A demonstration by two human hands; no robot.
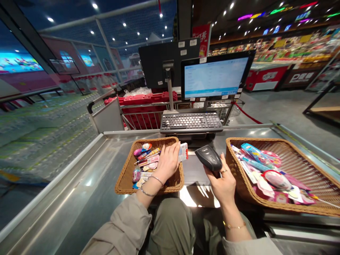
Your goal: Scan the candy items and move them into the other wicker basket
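My right hand (224, 182) is closed round a black barcode scanner (209, 158), whose head points to the left. Over the right part of the smaller wicker basket (122, 177), my left hand (168, 161) grips a small white box with red and blue print (183, 152). The box faces the scanner, with a gap between them. Small colourful packaged goods (148, 161) lie in that basket, some hidden by my left hand. Right of my right hand, a larger wicker basket (305, 156) holds several pink and blue packages (276, 177).
Both baskets stand on a metal counter (92, 191). Behind them are a black keyboard (191, 121) and a lit monitor (215, 78), beside a second screen (170, 63) seen from behind. Beyond the counter stands a shopping cart (140, 118). Stacked bottles (45, 131) fill the left side.
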